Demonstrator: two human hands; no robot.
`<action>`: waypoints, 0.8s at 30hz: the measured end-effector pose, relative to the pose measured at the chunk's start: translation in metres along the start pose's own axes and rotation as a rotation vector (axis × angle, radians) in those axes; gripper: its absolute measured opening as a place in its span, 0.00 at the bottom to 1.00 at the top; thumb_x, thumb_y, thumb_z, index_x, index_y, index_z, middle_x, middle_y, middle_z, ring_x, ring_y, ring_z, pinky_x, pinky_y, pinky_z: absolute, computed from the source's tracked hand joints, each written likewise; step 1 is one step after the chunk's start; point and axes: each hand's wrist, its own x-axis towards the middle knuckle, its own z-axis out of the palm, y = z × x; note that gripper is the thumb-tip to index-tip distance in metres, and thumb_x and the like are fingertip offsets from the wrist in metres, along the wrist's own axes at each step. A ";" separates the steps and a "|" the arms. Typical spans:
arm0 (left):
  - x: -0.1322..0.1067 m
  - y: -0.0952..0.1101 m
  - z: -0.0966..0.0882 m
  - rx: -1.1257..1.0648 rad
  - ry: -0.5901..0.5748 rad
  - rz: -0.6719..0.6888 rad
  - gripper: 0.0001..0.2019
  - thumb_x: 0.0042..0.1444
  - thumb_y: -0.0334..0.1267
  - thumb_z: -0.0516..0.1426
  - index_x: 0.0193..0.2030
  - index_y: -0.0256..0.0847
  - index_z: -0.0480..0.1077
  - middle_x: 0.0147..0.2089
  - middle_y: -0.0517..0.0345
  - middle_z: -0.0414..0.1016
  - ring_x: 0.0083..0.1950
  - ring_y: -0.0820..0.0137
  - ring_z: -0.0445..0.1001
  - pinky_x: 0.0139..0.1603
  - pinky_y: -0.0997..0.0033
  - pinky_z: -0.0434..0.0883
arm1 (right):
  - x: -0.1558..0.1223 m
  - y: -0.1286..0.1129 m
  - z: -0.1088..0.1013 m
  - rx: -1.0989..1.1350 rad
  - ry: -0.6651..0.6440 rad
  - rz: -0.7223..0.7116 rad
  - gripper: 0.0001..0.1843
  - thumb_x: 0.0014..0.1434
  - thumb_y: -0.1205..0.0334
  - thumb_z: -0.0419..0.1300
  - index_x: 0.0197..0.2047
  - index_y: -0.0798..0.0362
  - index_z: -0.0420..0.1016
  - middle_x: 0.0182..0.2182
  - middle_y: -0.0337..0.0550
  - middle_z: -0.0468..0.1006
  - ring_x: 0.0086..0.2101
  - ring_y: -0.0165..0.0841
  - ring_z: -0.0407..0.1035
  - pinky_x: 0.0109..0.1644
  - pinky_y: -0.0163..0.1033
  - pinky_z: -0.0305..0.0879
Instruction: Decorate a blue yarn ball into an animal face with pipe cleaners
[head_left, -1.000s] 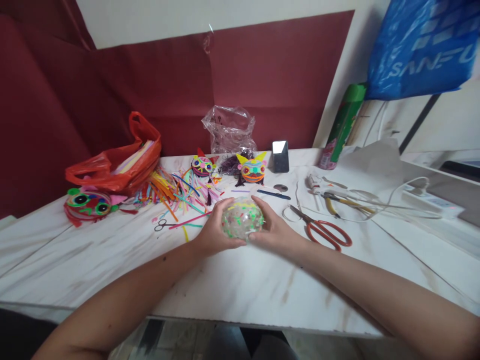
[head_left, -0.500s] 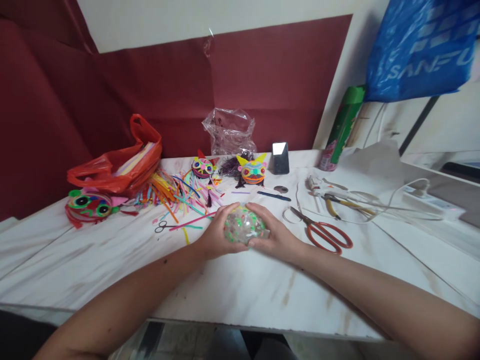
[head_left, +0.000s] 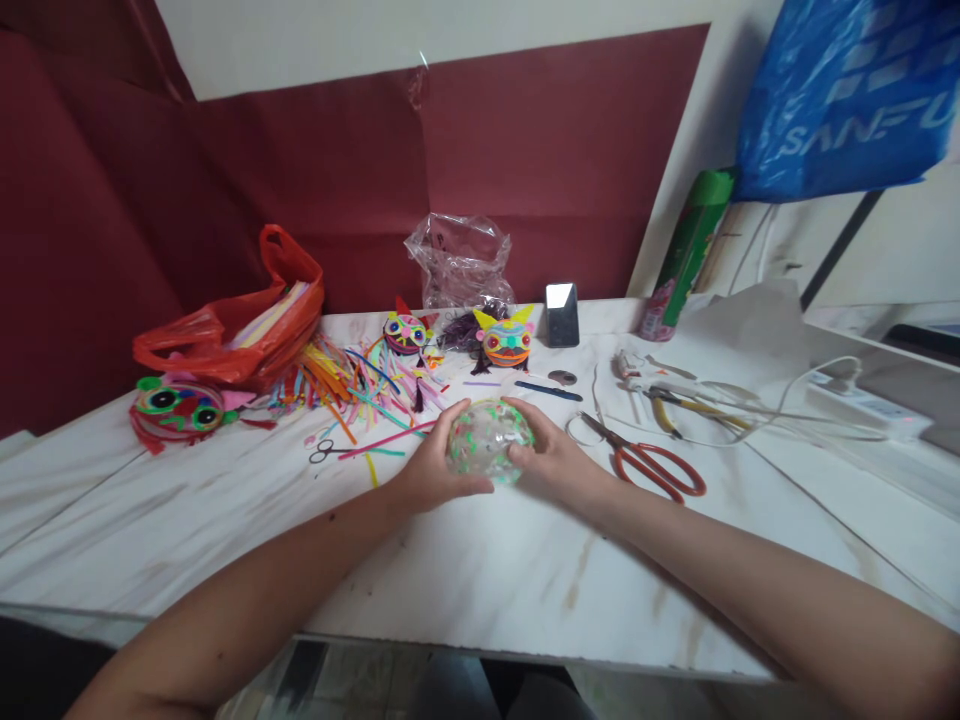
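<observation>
A clear round ball [head_left: 489,440] with green and red specks is held between my two hands over the front middle of the table. My left hand [head_left: 439,462] wraps its left side, thumb along the underside. On its right side my right hand [head_left: 553,455] grips it, with the thumb pressed on the front. Left of the ball lie a pink strip [head_left: 390,440] and small scissors [head_left: 324,452]. Large orange-handled scissors [head_left: 649,462] rest to the right of my right hand. Behind the ball sits a yellow-eared, lion-like head [head_left: 506,342].
Two more decorated heads stand on the table, one pink and green [head_left: 184,405], one red-eared [head_left: 406,332]. Colourful fuzzy strips [head_left: 330,385] spill from a red bag [head_left: 225,335]. At the back are a phone [head_left: 562,315] and a green can [head_left: 686,255]; pliers [head_left: 664,412] and cables lie right.
The ball has turned in my hands, so a clearer patch faces me. My right thumb has shifted up onto its front. Both hands still hold it in about the same place.
</observation>
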 end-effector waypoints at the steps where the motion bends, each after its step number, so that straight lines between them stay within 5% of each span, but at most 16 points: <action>1: 0.000 0.000 0.001 0.000 0.011 -0.012 0.57 0.32 0.53 0.71 0.67 0.39 0.48 0.66 0.38 0.58 0.66 0.47 0.59 0.65 0.50 0.60 | 0.000 0.000 -0.001 0.012 -0.013 0.010 0.40 0.49 0.39 0.65 0.60 0.48 0.62 0.55 0.49 0.70 0.56 0.44 0.64 0.59 0.49 0.61; 8: 0.001 0.003 0.002 -0.052 0.030 -0.064 0.52 0.33 0.51 0.70 0.63 0.39 0.53 0.62 0.40 0.63 0.62 0.49 0.64 0.60 0.53 0.66 | 0.000 0.010 -0.002 -0.067 -0.046 -0.003 0.51 0.43 0.44 0.71 0.65 0.49 0.53 0.59 0.53 0.65 0.56 0.45 0.63 0.59 0.50 0.61; 13: 0.001 0.002 0.001 -0.064 0.013 -0.083 0.52 0.32 0.53 0.70 0.63 0.38 0.52 0.62 0.39 0.63 0.62 0.49 0.64 0.60 0.53 0.65 | 0.000 0.011 -0.001 -0.091 -0.039 0.002 0.45 0.44 0.48 0.71 0.61 0.49 0.58 0.55 0.51 0.68 0.56 0.44 0.63 0.59 0.49 0.61; 24: 0.002 -0.001 0.002 -0.037 0.030 -0.076 0.58 0.32 0.55 0.70 0.67 0.36 0.48 0.66 0.36 0.57 0.67 0.46 0.58 0.65 0.51 0.60 | 0.006 0.006 -0.003 0.219 0.007 0.075 0.39 0.39 0.48 0.74 0.53 0.47 0.67 0.52 0.46 0.73 0.53 0.43 0.66 0.58 0.51 0.61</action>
